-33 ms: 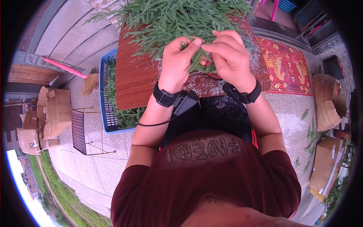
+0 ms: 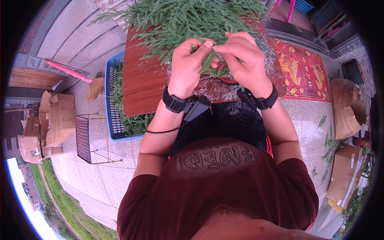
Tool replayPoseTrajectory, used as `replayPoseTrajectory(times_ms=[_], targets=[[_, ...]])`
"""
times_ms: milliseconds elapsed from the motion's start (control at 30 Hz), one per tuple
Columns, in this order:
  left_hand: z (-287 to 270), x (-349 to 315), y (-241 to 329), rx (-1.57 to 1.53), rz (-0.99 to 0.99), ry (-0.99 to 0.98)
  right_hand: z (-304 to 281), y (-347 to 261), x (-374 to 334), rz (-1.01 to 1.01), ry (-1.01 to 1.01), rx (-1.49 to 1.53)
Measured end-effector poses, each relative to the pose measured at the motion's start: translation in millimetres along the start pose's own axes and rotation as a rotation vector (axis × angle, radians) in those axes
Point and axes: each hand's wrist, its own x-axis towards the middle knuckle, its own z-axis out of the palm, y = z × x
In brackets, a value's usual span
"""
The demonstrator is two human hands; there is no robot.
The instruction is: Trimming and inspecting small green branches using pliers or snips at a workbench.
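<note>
Over the table's near edge, my left hand (image 2: 187, 66) is closed around a green artificial pine sprig (image 2: 209, 63), its thumb pressed on the upper end. My right hand (image 2: 244, 56) is closed too, thumb and forefinger pinched at that same end, by the left thumb tip. Fingers hide exactly what the right pinch holds. Beneath the hands lies a red-handled tool (image 2: 223, 81), partly covered, its kind unclear. Just beyond my hands, a big heap of similar pine branches (image 2: 192, 20) covers the far part of the brown wooden table (image 2: 140, 86).
A blue plastic basket (image 2: 107, 92) with green branches stands left of the table. Further left are a broom (image 2: 94, 89), a small rack (image 2: 83, 140) and cardboard boxes (image 2: 60, 116). White flecks litter the tabletop. To the right lie a red patterned mat (image 2: 300, 72) and more boxes (image 2: 343, 172).
My right hand has turned slightly, its fingers and wrist shifting a little near the sprig's end. My left hand keeps its place on the sprig.
</note>
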Motion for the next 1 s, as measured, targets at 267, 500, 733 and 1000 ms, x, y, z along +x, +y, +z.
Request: replayPoseTrajectory(times_ms=[267,500,733,1000], targets=[[9.0,-4.4,0.7,0.564,0.348,0.117,-12.5,-0.5,2.0,0.78,-0.207,0.759],[2.3,3.4,-5.4,0.892,0.505,0.15,9.5,-0.4,-4.9,0.338,-0.109,-0.208],[-0.8,3.9,-12.2,0.721,0.49,0.084,-4.1,0.8,2.3,0.875,-0.105,0.861],[10.4,-4.6,-11.4,0.769,0.551,0.119,3.5,9.2,0.7,0.988,0.024,1.067]])
